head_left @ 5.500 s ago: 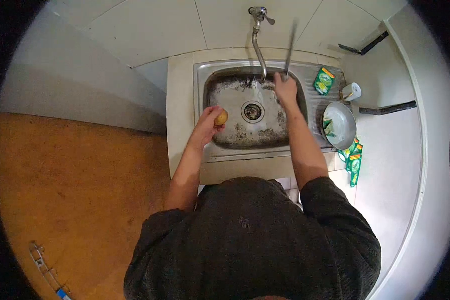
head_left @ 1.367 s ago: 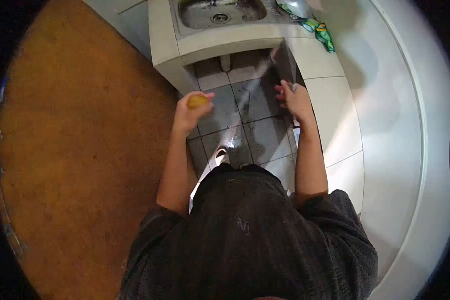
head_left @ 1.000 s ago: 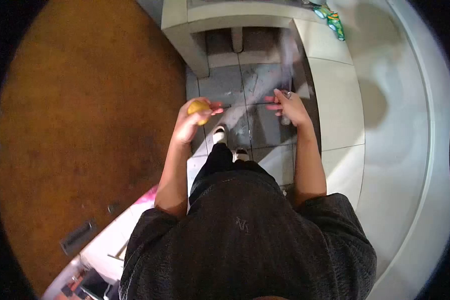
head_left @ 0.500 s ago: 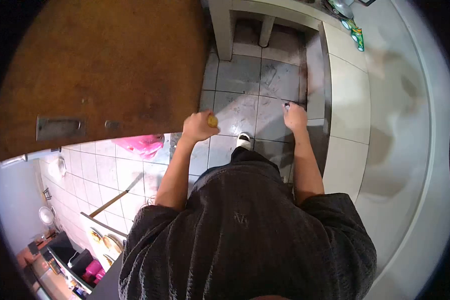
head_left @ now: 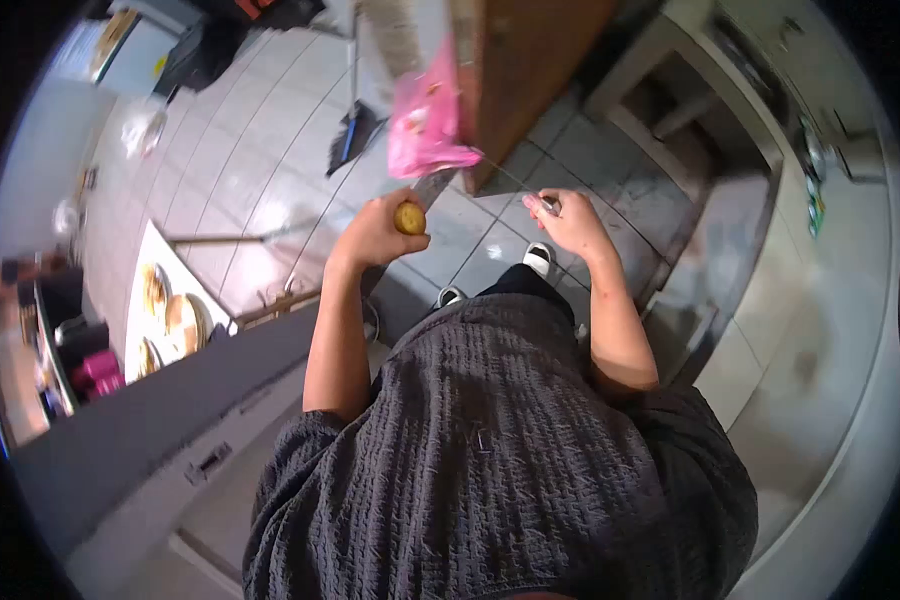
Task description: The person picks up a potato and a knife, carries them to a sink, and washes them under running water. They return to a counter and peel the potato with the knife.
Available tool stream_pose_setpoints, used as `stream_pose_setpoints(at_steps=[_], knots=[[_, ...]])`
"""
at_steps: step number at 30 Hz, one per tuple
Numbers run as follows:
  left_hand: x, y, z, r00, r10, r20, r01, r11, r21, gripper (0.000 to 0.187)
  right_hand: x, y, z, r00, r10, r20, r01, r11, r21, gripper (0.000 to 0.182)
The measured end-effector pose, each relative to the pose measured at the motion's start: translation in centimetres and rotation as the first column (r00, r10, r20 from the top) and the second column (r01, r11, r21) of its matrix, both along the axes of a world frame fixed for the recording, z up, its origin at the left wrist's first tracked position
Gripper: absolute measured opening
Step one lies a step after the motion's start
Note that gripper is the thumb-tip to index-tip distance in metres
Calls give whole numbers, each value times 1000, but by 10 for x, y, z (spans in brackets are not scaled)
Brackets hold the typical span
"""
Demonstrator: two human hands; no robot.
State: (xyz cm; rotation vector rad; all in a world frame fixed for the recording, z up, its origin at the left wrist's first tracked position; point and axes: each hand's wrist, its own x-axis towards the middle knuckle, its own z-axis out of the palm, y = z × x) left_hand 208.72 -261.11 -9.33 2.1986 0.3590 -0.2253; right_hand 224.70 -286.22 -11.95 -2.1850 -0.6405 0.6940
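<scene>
My left hand [head_left: 375, 228] is closed around a round, yellow-brown potato [head_left: 410, 218], whose end shows between thumb and fingers. To the right of it, my right hand [head_left: 573, 222] is wrapped round a small tool [head_left: 548, 206] with a metallic glint. Its exact kind is too small and blurred to tell. The two hands are apart, both held in front of my body above the tiled floor. A pink plastic bag [head_left: 425, 125] appears just beyond my left hand, near the edge of a brown wooden door [head_left: 530, 70].
On the left, a white table [head_left: 142, 268] bears several plates of food. A broom [head_left: 352, 135] stands on the floor tiles beyond. A tiled counter [head_left: 735, 345] runs along the right, with a recess beneath it. My feet show in white footwear [head_left: 537, 258].
My view has swung left, so the door has shifted toward the right and more of the room shows. Both hands still hold their things. The pink bag and broom are now plainly visible.
</scene>
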Motion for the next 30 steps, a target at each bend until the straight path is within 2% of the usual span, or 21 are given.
stream_pose_setpoints(at_steps=[1, 2, 3, 5, 7, 9, 11, 14, 16, 17, 19, 23, 24, 25, 27, 29, 30], knots=[[-17, 10, 0, 999, 49, -10, -49, 999, -2, 36, -9, 21, 2, 995, 48, 85, -46, 999, -28, 42], [-29, 17, 1, 994, 101, 33, -100, 995, -12, 37, -12, 38, -4, 996, 39, 79, -43, 998, 55, 43], [-44, 26, 1, 986, 150, 79, -148, 989, -22, 39, -20, 58, -8, 994, 86, 69, -89, 995, 52, 43], [-73, 43, 0, 972, 231, 29, -231, 973, -16, 39, -34, 98, -10, 979, 110, 174, -120, 992, 48, 39], [-91, 61, -10, 956, 251, 153, -265, 961, 77, 38, -40, 130, -12, 971, 163, 175, -174, 983, 53, 37], [-101, 75, -12, 924, 371, 95, -374, 927, 19, 38, -47, 157, -10, 966, 195, 171, -218, 967, 128, 37], [-105, 94, -19, 854, 481, 197, -497, 867, 34, 39, -49, 186, -5, 958, 243, 153, -260, 960, 103, 34], [-99, 132, -26, 811, 536, 234, -552, 834, 6, 41, -47, 232, -6, 951, 287, 112, -294, 954, 58, 29], [-92, 164, -31, 801, 573, 174, -575, 817, -48, 41, -41, 267, -22, 944, 307, -118, -282, 940, 189, 29], [-92, 180, -32, 794, 597, 115, -589, 802, -100, 41, -39, 284, -29, 940, 321, -115, -296, 936, 192, 29], [-81, 215, -32, 789, 609, 75, -602, 792, -98, 42, -26, 326, -39, 883, 325, -338, -298, 946, 129, 30], [-54, 285, -12, 785, 618, 33, -615, 785, -76, 45, 1, 407, -30, 833, 311, -457, -318, 946, 62, 34], [-49, 302, -5, 780, 626, 15, -624, 779, -68, 46, 9, 428, -22, 794, 293, -533, -324, 945, 38, 36], [-46, 320, 0, 770, 638, 23, -636, 769, -67, 46, 17, 450, -13, 792, 309, -527, -339, 940, 41, 36], [-43, 357, 8, 721, 690, 64, -671, 718, -184, 48, 29, 493, 3, 703, 320, -635, -283, 945, 162, 36], [-43, 391, 16, 691, 721, 52, -693, 682, -234, 49, 37, 540, 15, 705, 339, -623, -289, 940, 184, 34], [-45, 407, 17, 637, 767, 74, -717, 625, -308, 49, 42, 564, 17, 713, 372, -594, -303, 928, 217, 32]])
